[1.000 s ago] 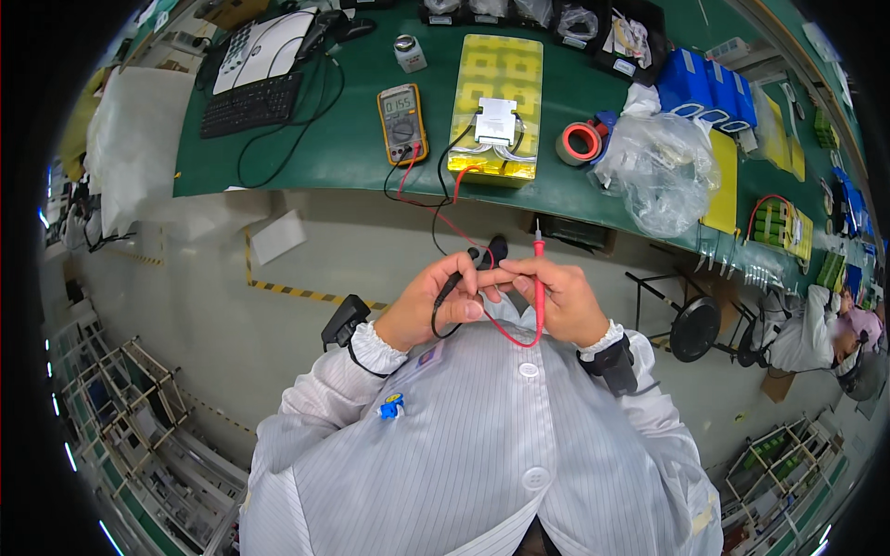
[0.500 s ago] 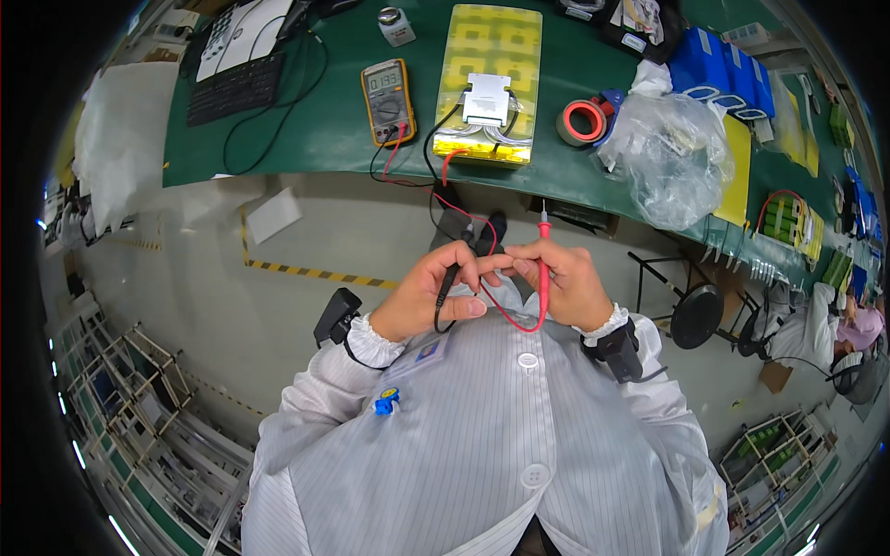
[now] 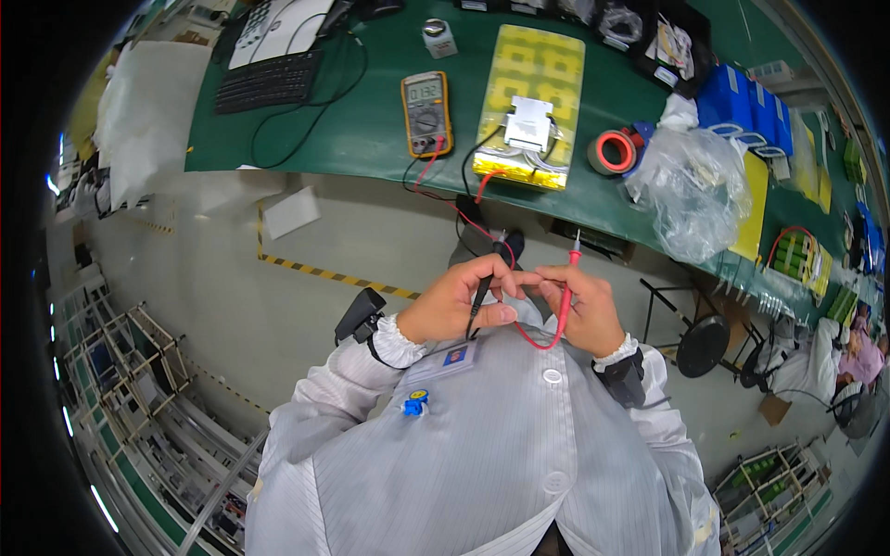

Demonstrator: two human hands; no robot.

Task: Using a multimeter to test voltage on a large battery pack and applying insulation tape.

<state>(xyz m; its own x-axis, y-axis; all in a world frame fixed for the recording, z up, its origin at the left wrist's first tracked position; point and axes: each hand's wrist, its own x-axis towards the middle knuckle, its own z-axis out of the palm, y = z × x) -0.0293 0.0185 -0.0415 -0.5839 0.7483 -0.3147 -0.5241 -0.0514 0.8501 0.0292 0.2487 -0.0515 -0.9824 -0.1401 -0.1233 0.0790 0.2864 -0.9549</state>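
Note:
In front of my chest, short of the table edge, my two hands meet at the fingers. My left hand (image 3: 461,301) is closed on a black test probe (image 3: 481,295). My right hand (image 3: 588,309) grips a red test probe (image 3: 572,262), its metal tip pointing away from me. A red lead loops below the fingers. Both leads run to an orange-rimmed multimeter (image 3: 427,116) lying on the table with its display lit. To its right rests a battery pack (image 3: 530,69) in yellow wrap, a white connector board (image 3: 529,125) on top and black and red cables at its near end.
The green table (image 3: 334,148) carries a keyboard (image 3: 269,82), a small metal-topped bottle (image 3: 438,39), a roll of red tape (image 3: 613,152), a crumpled clear plastic bag (image 3: 691,195) and blue battery packs (image 3: 742,109). A black stool (image 3: 702,347) stands at the right.
The view has shifted, so table and hands appear farther right. The black probe's tip now shows above my left fingers. Both hands keep their probes.

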